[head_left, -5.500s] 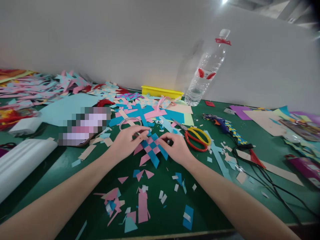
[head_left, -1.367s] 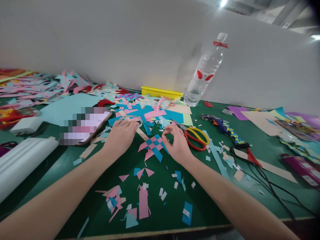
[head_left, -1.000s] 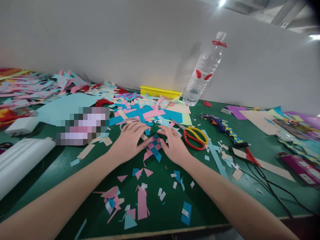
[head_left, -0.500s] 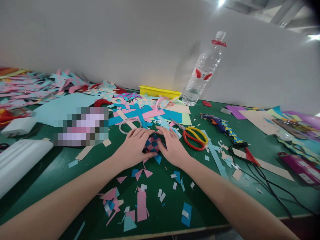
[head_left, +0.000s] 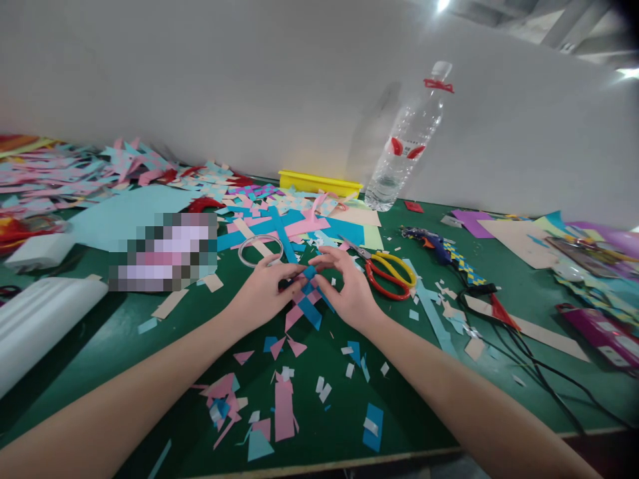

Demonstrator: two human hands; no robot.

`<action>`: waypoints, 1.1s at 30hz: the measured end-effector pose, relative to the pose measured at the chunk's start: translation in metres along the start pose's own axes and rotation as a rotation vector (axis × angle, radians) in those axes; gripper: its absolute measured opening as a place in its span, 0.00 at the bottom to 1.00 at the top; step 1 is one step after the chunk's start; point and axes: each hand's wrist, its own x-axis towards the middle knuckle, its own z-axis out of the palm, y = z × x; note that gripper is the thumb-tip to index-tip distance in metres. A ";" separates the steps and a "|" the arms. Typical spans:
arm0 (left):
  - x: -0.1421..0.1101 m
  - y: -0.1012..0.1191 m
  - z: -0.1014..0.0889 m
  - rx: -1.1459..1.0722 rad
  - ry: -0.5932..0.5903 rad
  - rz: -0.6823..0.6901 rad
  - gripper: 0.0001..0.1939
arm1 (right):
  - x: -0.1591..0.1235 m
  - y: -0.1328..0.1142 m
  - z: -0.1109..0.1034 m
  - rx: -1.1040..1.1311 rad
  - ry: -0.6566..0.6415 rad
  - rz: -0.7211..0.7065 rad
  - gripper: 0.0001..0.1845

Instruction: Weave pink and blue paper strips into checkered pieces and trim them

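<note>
A small weave of pink and blue paper strips (head_left: 310,310) is between my two hands over the green table. My left hand (head_left: 264,287) pinches its left upper edge between thumb and fingers. From the other side, my right hand (head_left: 343,282) grips its upper right part with thumb and fingertips. Strip ends hang loose below the fingers, toward me. The top of the weave is partly hidden by my fingertips. Close to my right hand lie scissors (head_left: 392,274) with red and yellow handles. A roll of clear tape (head_left: 260,251) rests just beyond my left hand.
Paper scraps (head_left: 284,406) are scattered along the front of the green table (head_left: 200,352). A clear bottle (head_left: 407,136) leans against the grey wall, beside a yellow tray (head_left: 319,184). Black cords (head_left: 534,372) run along the right, and a pixelated object (head_left: 164,256) lies left.
The paper weave has turned in my hands: its checkered face was flat under my fingers, and now its strip ends point toward me. My fingers have shifted to its upper edge.
</note>
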 end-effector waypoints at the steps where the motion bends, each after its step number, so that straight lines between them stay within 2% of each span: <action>1: 0.000 0.000 -0.001 -0.021 0.000 -0.018 0.17 | 0.000 -0.001 0.000 -0.001 0.022 -0.005 0.18; 4: -0.001 0.002 -0.005 -0.107 0.021 -0.107 0.18 | 0.000 -0.005 -0.002 -0.019 0.081 -0.032 0.07; 7: -0.002 0.005 -0.008 -0.241 0.016 -0.175 0.18 | 0.001 -0.007 -0.003 -0.028 0.075 -0.052 0.03; 11: -0.001 0.008 -0.010 -0.365 -0.002 -0.195 0.18 | 0.001 -0.007 -0.002 -0.026 0.042 -0.043 0.03; 16: -0.001 0.013 -0.011 -0.407 -0.009 -0.165 0.18 | 0.001 -0.004 -0.001 -0.043 0.026 -0.022 0.03; 21: -0.001 0.016 -0.012 -0.407 -0.012 -0.159 0.18 | 0.001 -0.003 0.000 -0.013 0.067 -0.022 0.03; 33: -0.002 0.016 -0.013 -0.419 -0.019 -0.142 0.16 | 0.000 -0.009 0.003 0.040 0.135 0.093 0.04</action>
